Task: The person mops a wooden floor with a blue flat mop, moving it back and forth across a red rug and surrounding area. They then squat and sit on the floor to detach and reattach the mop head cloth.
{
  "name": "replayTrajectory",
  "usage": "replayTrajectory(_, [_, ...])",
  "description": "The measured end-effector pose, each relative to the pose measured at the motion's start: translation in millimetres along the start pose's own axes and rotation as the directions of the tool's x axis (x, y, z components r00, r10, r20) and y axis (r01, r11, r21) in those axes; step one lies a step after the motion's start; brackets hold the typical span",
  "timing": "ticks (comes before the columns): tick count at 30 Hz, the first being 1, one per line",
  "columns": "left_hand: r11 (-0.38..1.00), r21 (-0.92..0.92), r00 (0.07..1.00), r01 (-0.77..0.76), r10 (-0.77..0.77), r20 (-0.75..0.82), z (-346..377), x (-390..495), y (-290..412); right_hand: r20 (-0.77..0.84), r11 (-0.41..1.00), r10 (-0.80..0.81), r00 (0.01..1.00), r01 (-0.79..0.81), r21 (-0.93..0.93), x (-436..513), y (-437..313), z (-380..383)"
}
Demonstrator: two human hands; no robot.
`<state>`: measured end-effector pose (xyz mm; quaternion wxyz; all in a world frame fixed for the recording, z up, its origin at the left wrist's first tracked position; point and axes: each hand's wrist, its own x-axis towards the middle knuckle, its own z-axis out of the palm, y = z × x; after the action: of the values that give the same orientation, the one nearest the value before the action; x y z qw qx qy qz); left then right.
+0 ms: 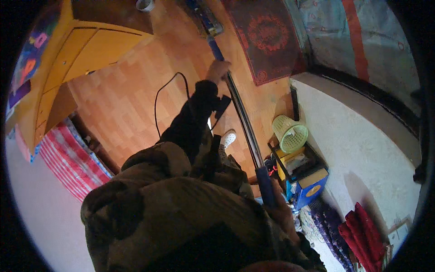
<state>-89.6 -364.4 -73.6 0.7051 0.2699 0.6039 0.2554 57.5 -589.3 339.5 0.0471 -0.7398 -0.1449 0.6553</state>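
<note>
A long metal pole (242, 117) runs slantwise from upper middle to lower right, with blue sections at both ends. It looks like the handle of a floor mop; its blue head (204, 17) is on the wood-look floor at the top and partly blurred. My left hand (218, 70) is closed around the pole just below the upper blue section. Lower right, my right hand (281, 209) holds the dark blue grip (266, 187), its fingers partly hidden. A black cable (157, 102) loops beside my left sleeve. A white clog (229, 137) shows below.
An orange-yellow cabinet (98, 47) stands at left, near a red-and-white striped cloth (73, 158). A dark red mat (268, 40) lies upper right. By the right wall are a green perforated basket (288, 131), a blue box (312, 190) and red cloth (363, 234). A white container (145, 4) is at top.
</note>
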Motion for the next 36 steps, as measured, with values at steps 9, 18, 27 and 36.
replayTrajectory(9, [0.995,-0.021,0.994,0.093,-0.092,0.057,45,-84,-53,-0.081,0.961,-0.016,0.997,0.038,0.273,-55,95,-16])
replayTrajectory(18, [0.973,0.171,0.987,0.157,-0.162,0.020,45,-72,-64,-0.186,0.981,0.134,0.973,-0.104,0.161,-41,96,-5])
replayTrajectory(27, [0.984,0.164,0.997,0.072,-0.072,-0.002,39,-78,-92,0.068,0.753,0.071,0.995,-0.098,0.651,-42,113,-3])
replayTrajectory(36, [0.994,0.070,0.994,0.079,-0.084,0.063,82,-147,-191,-0.132,0.963,0.088,0.987,-0.050,0.266,-54,196,-11])
